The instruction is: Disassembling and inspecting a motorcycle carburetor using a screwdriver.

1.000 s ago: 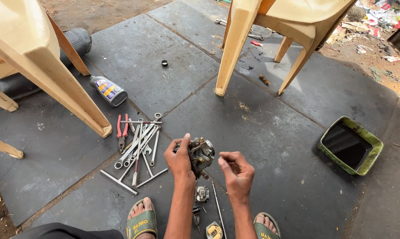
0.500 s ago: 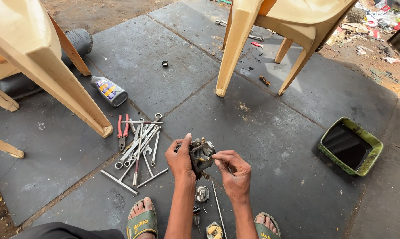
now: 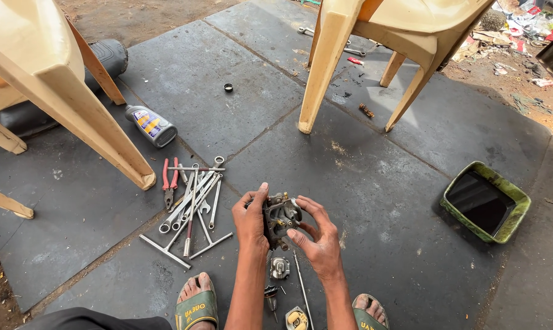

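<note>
A: What takes up the most room?

B: The dark slab floor [image 3: 374, 183], then two cream plastic chairs — one [image 3: 38, 79] at ten o'clock from the hands, the other [image 3: 374, 36] at one o'clock.

A: And after those?

B: A green tray of dark liquid [image 3: 485, 201] well out at three o'clock. A black cylinder-shaped thing [image 3: 108, 55] lies behind the left chair, near eleven o'clock, with a grey bottle [image 3: 151, 126] on its side just beside that chair's front leg.

A: Tools?

B: A heap of spanners and T-handled wrenches [image 3: 194, 205] at nine o'clock, near the hands, red-handled pliers [image 3: 169, 180] touching its far edge.

A: So where is the part being worked on?

B: The small metal carburettor [image 3: 280, 217] sits between both hands, held above the floor right in front of the person. The left hand [image 3: 250, 219] grips its left side, thumb up over the top. The right hand [image 3: 319, 238] is half curled, fingertips [image 3: 292, 233] touching the carburettor's right face — I cannot tell whether they pinch anything.

A: Anything smaller?

B: At six o'clock, between the sandalled feet, a small metal cover [image 3: 280, 267], a thin rod [image 3: 302, 287] and a screwdriver [image 3: 270, 296] lie on the floor. A tiny black ring [image 3: 228, 87] rests far off at twelve o'clock.
</note>
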